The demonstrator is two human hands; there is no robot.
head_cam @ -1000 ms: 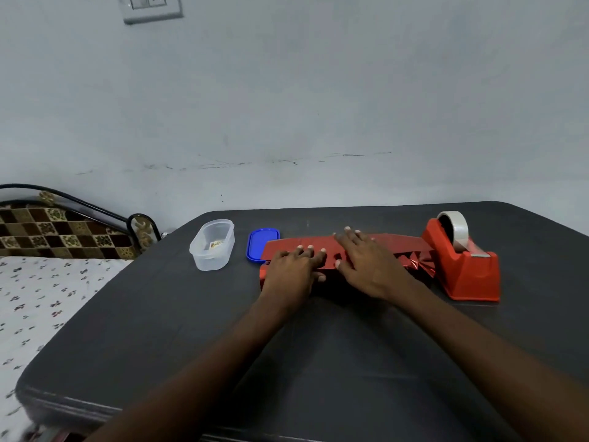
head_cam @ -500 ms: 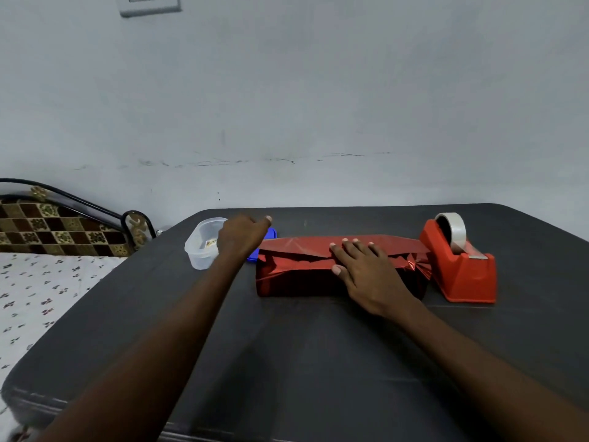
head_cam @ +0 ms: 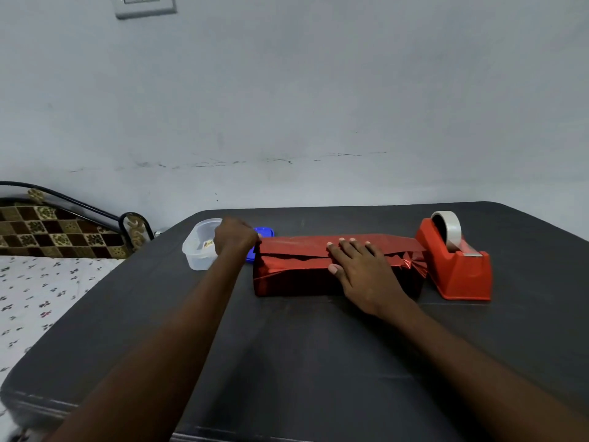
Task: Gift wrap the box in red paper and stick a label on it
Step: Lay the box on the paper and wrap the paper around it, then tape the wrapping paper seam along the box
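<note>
1. Since half a second ago the left hand [head_cam: 235, 238] has stayed over at the clear container [head_cam: 201, 247], now sitting slightly lower above its near rim; a second ago it lay flat on the box beside the right hand. The right hand [head_cam: 363, 269] has not shifted.
2. Left grip: fingers curled under, knuckles facing the camera. Whether they hold anything cannot be told; the fingertips are hidden.
3. Right grip: fingers straight and together, pressing flat on the top of the box, thumb down the near face.
4. Box wrapped in red paper [head_cam: 296, 269]: lies lengthwise at the table's [head_cam: 318, 362] centre, towards 12 o'clock from the person. A paper seam runs along the top; the paper at the 3 o'clock end is bunched and crumpled.
5. Red tape dispenser [head_cam: 455, 266]: just beside the box at 3 o'clock, roll of clear tape mounted.
6. Blue lid [head_cam: 266, 232]: at 9 o'clock of the box, touching or nearly so, partly hidden by the left hand.
7. Clear container: at 9 o'clock of the lid, with a small item inside, too small to identify.
</note>
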